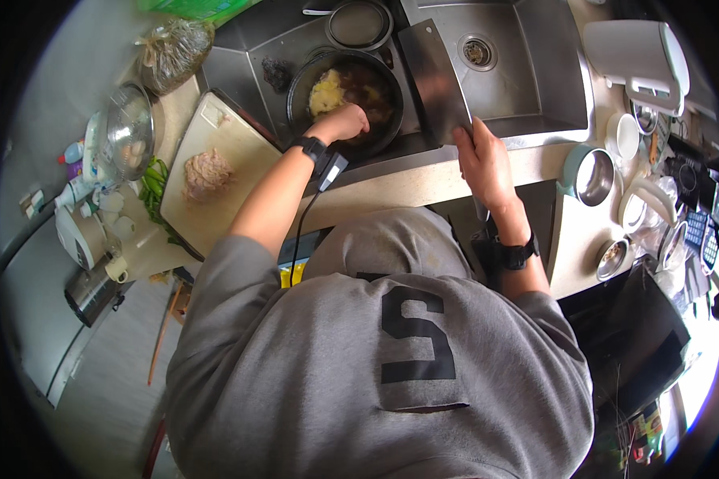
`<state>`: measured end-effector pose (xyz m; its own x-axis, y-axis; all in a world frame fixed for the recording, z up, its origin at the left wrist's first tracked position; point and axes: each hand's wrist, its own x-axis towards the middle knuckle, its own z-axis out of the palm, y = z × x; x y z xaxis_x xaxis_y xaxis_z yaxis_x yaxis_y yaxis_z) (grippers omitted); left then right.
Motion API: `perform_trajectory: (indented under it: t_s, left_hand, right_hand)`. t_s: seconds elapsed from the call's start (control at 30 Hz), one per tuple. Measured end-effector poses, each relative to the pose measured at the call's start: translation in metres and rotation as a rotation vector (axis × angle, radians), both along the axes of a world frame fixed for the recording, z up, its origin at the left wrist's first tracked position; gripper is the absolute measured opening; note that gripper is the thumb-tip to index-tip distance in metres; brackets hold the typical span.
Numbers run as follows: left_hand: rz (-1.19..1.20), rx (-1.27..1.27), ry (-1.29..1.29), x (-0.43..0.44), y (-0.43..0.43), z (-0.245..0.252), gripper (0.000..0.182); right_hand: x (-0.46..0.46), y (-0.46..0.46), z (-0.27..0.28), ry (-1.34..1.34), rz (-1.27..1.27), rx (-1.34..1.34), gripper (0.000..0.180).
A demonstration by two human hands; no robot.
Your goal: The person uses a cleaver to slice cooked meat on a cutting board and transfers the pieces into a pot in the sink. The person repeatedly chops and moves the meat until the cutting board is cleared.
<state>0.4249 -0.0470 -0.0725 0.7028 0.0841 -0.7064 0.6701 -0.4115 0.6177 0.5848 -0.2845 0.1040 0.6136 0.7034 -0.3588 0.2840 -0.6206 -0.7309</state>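
Observation:
My right hand (485, 161) grips a broad cleaver (434, 78) by its handle, with the thumb near the base of the blade. The blade points away from me, over the divider between two sink basins. My left hand (344, 121) hangs over a round dark pan (398, 114), fingers bent downward. Whether it pinches anything is hidden. Inside the pan are dark liquid and a pale yellow lump of food (326, 93). Left of the pan, a white cutting board (239, 197) bears a pile of pale chopped raw meat (208, 172).
A dark scrubber (277, 73) and a small round pan (359, 25) lie near the dark pan. Green peppers (153, 182) and a steel colander (129, 132) stand left of the board. A white pitcher (632, 57) and a pale blue pot (572, 173) stand at right.

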Motion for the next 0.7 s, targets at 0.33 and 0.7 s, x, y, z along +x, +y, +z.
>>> perform_trajectory:
  t_s: [0.33, 0.7]
  left_hand:
    - [0.325, 0.167, -0.288, -0.023, 0.015, 0.145, 0.025]
    - [0.375, 0.354, -0.517, -0.028, 0.030, 0.197, 0.021]
  right_hand:
    - [0.000, 0.028, 0.010, -0.191, 0.137, 0.115, 0.028]
    - [-0.014, 0.039, 0.015, -0.215, 0.209, 0.129, 0.030]
